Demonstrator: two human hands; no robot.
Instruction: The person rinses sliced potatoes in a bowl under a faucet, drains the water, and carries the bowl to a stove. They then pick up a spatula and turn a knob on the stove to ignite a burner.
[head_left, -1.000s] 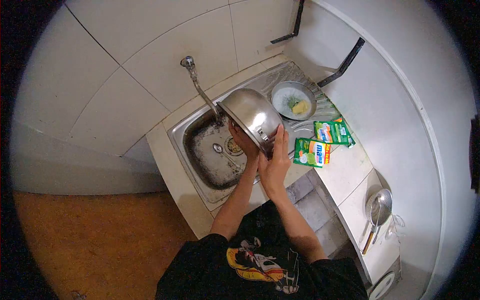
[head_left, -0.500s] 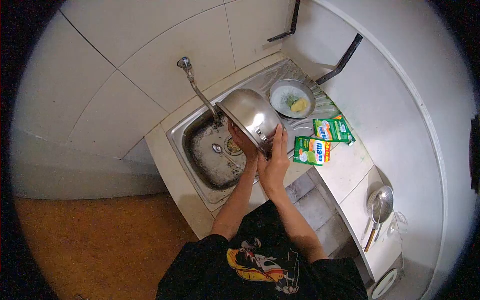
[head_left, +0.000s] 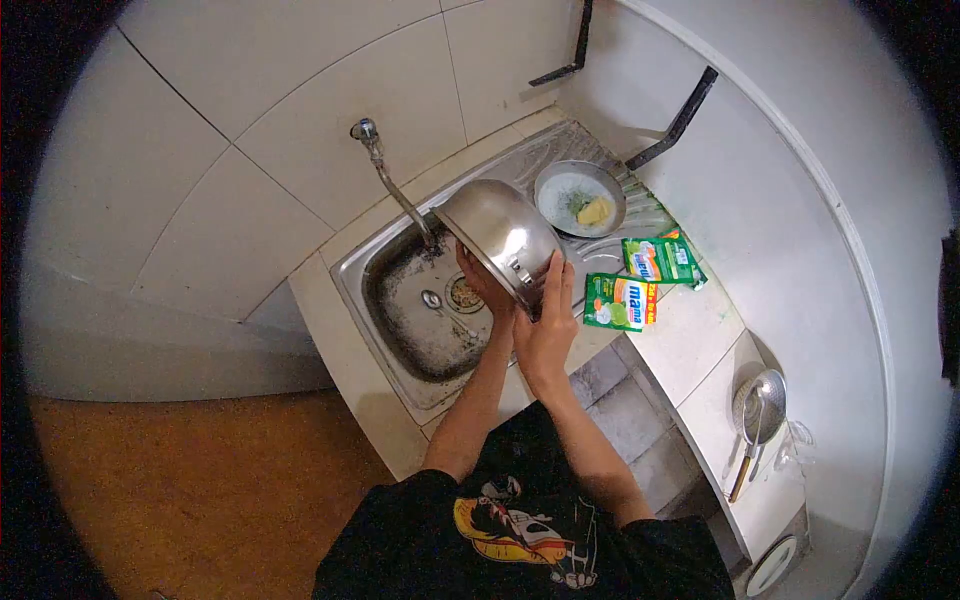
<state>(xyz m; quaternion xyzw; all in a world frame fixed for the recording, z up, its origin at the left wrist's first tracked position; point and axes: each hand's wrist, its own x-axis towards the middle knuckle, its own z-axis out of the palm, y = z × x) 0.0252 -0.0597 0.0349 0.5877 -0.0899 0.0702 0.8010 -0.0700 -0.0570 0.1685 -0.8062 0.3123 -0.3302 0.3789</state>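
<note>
In the head view we hold the steel pot (head_left: pixel 500 232) tilted, rounded underside toward us, over the right edge of the sink (head_left: pixel 395 335) and just below the tap (head_left: pixel 385 185); our left hand (head_left: pixel 485 288) reaches beneath it toward the inside, fingers hidden, so we cannot tell whether they are curled or spread; our right hand (head_left: pixel 545 330) lies on the near wall, fingers straight and together, flat on the metal beside the handle bracket. We judge the step to be rubbing the inside clean; to do it well we should brace with the flat hand, turn the pot by small steps, hold its mouth over the basin so drips fall there, and avoid knocking the spoon (head_left: pixel 437 303) by the drain.
</note>
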